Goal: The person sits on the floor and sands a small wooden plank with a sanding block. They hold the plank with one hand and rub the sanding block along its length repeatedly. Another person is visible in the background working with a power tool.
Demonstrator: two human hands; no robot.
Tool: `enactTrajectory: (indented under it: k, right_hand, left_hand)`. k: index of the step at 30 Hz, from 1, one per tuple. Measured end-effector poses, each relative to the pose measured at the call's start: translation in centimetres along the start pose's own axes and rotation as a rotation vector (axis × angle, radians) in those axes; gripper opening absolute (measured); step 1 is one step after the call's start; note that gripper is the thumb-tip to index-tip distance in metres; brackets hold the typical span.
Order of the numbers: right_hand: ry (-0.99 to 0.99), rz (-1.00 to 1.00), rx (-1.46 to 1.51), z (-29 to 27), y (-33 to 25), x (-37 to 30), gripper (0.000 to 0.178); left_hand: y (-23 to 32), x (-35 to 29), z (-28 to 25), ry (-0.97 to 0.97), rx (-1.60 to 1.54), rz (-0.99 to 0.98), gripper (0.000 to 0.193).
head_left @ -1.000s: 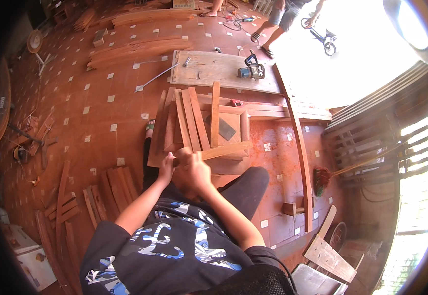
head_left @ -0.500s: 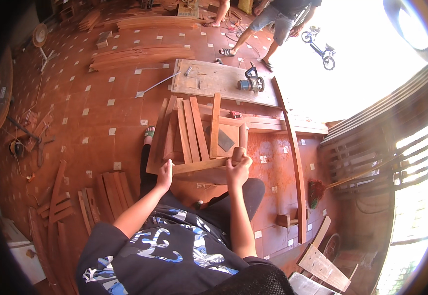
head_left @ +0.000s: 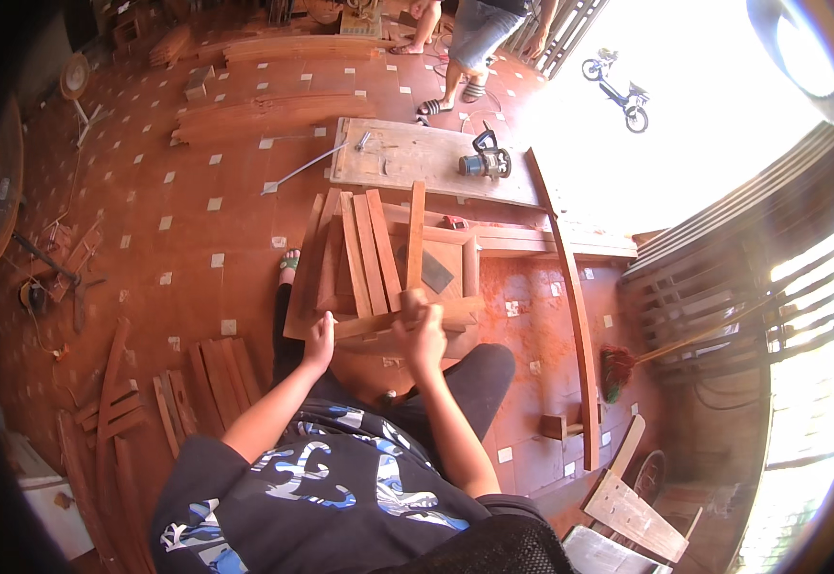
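Across the near edge of a wooden panel frame lies a wooden strip. At its left end my left hand is closed around the wood. Around the middle of the strip, my right hand is closed on a small brown block; its exact kind is not clear. Several narrow wooden slats lie lengthwise on the frame just beyond the strip. A dark flat rectangular piece rests to the right of them.
A board beyond the frame carries a blue router. One long beam runs along my right, near a broom. Stacked planks lie at left on the tiled floor. Another person stands at the far side.
My right hand has slid left along the strip with the brown block, uncovering the strip's right end. My left hand stays put. The person at the far side has stepped left.
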State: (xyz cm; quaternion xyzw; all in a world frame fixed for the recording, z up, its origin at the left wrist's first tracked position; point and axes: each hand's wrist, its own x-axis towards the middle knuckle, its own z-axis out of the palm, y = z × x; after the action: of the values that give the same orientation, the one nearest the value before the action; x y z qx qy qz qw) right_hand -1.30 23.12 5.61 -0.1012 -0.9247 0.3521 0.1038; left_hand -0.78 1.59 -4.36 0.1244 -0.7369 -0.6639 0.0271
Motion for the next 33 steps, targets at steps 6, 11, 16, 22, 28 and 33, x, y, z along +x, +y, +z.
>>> enactTrajectory:
  k: [6, 11, 16, 22, 28, 33]
  right_hand:
    - [0.253, 0.205, -0.054, -2.9, 4.3, 3.8, 0.057]
    - [0.135, 0.036, -0.064, -1.5, 1.2, 1.4, 0.053]
    - [-0.249, -0.327, -0.019, 2.1, -4.2, -4.2, 0.045]
    - [-0.067, -0.231, 0.064, 0.4, -2.6, -2.4, 0.052]
    - [0.366, 0.024, 0.190, -2.1, 2.4, 1.0, 0.054]
    - [0.284, -0.009, 0.148, -1.3, 1.9, 0.2, 0.057]
  left_hand:
    - [0.4, -0.2, 0.4, -0.005, -0.058, -0.017, 0.046]
    - [-0.2, -0.1, 0.2, -0.011, -0.054, -0.092, 0.046]
    - [0.8, -0.1, -0.6, -0.128, -0.126, -0.195, 0.046]
    - [2.4, -0.5, -0.5, -0.039, 0.100, 0.308, 0.027]
    - [3.7, -0.4, 0.1, -0.115, 0.048, 0.365, 0.013]
    - [2.9, -0.3, -0.2, -0.110, 0.059, 0.184, 0.019]
